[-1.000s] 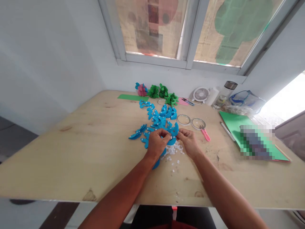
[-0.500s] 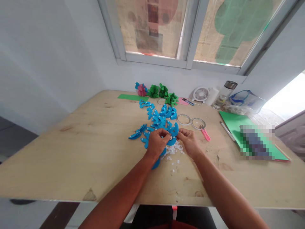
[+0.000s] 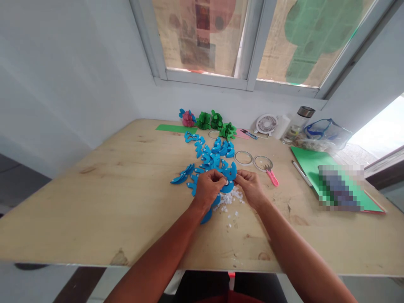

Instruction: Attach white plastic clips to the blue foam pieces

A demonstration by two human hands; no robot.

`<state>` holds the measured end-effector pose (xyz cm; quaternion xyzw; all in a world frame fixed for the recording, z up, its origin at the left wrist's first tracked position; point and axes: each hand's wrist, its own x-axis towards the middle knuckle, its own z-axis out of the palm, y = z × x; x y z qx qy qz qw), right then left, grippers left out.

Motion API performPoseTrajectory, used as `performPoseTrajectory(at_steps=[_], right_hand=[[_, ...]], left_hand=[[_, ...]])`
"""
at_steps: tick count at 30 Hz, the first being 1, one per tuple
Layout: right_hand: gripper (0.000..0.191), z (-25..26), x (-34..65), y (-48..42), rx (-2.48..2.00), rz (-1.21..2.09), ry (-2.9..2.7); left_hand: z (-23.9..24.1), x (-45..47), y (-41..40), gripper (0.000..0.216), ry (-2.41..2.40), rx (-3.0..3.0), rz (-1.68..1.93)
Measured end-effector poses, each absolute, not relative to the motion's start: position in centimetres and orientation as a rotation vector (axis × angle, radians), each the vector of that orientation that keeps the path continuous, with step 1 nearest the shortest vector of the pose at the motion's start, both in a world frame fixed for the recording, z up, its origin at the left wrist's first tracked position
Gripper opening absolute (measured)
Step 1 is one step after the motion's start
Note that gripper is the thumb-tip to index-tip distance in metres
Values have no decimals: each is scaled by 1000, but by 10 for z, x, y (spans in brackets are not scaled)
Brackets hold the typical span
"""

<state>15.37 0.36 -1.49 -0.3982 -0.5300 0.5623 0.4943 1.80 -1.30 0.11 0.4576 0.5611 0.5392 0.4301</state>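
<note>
My left hand (image 3: 208, 189) and my right hand (image 3: 250, 187) meet over the middle of the wooden table (image 3: 94, 202). Both pinch one blue curved paper piece (image 3: 227, 187) between their fingertips. A small white bit shows on it by my left thumb. Under and behind the hands lie several more blue paper cut-outs (image 3: 210, 158). A heap of small white scraps (image 3: 232, 200) sits just below the held piece. Another blue piece (image 3: 207, 216) pokes out under my left wrist.
Green and pink paper flowers (image 3: 211, 121) stand at the back by the wall. Two clear tape rings (image 3: 243, 158) and pink-handled scissors (image 3: 272, 176) lie right of the hands. A small white fan (image 3: 267, 125), a jar (image 3: 298, 124), a plastic bag (image 3: 325, 134) and green paper sheets (image 3: 311, 162) fill the right side.
Barely anything: both hands stay on the blue piece, with only slight finger shifts.
</note>
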Motion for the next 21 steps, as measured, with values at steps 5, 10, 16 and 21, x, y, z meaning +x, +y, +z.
performPoseTrajectory(at_steps=[5,10,16,21], right_hand=[[21,-15,154,3,-951,1377,-1265],[21,-19,153,4,-957,1414,-1191],[24,-21,152,4,-970,1421,-1136],[23,-18,151,3,-960,1448,-1113]], left_hand=[[-2,17,-12,6,1385,1138,1349],[-2,14,-14,9,1337,1163,1344],[0,12,-14,11,1290,1073,1332],[-1,11,-13,19,1228,1007,1291]])
